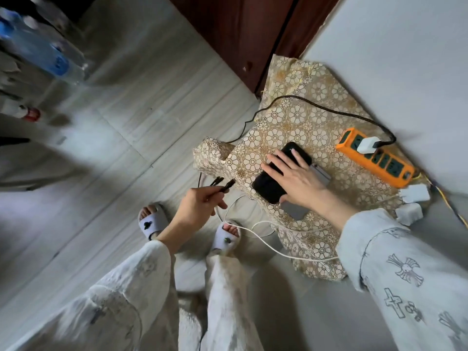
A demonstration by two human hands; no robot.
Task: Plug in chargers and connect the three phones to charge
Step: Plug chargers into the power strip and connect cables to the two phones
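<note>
My right hand (295,179) lies flat over the black phone (277,173), fingers spread across its glossy glass and thumb tucked against its lower edge, so I am pressing it rather than gripping it. The phone is a smooth rounded slab lying slantwise on a small table draped in a stiff beige cloth (298,117) printed with lacy flower rings. Under and beside the black phone I can make out two greyer, matte phones: one (320,173) peeking out past my knuckles, another (295,211) below my thumb near the table's edge. My left hand (200,207) hovers off the table over the floor, its fingers pinched on the thin black cable ends (220,184), several small plugs fanning out towards the cloth. A chunky orange power strip (374,158) with dark green sockets sits by the pale wall, one boxy white charger (367,145) plugged in, a braided dark cord (316,107) looping from it across the cloth and down off the far edge. Two more white charger blocks (411,201) lie loose at the table's corner, and a slim white cable (266,243) curls down past my slippered foot (226,239). The floor (141,127) is pale streaked tile; blurred water bottles (40,44) stand far off.
</note>
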